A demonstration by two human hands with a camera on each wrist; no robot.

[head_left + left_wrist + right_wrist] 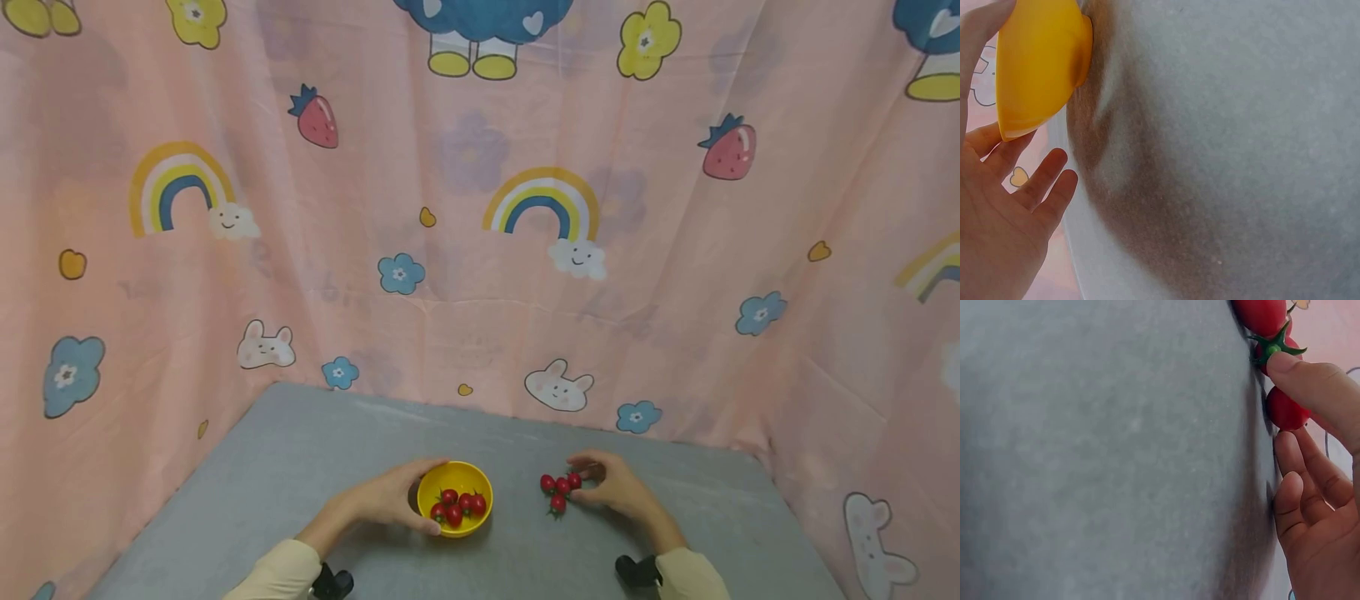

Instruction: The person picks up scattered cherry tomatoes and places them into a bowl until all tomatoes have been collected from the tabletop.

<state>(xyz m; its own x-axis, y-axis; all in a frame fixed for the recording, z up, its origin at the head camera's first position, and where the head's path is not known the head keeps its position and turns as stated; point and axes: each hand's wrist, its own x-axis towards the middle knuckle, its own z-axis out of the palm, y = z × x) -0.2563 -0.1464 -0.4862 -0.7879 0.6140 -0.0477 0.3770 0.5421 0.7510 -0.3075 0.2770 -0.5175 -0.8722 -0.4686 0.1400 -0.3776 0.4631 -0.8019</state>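
Note:
My left hand [393, 497] holds a yellow bowl [1041, 69] at its rim, thumb on the near side and fingers on the far side. Inside the bowl lie several red cherry tomatoes [453, 515] with green stems. To the right, my right hand [617, 486] is at a small cluster of cherry tomatoes [557, 503] on the table. In the right wrist view its thumb overlaps the green top of one tomato [1287, 411] or its neighbour, while the other fingers are spread loosely nearby. No firm pinch shows there.
A grey table [360, 442] lies beneath both hands. A pink curtain [465, 333] printed with rainbows, flowers and rabbits hangs along its back and sides. Black straps [637, 572] sit at both wrists, below pale sleeves [693, 575].

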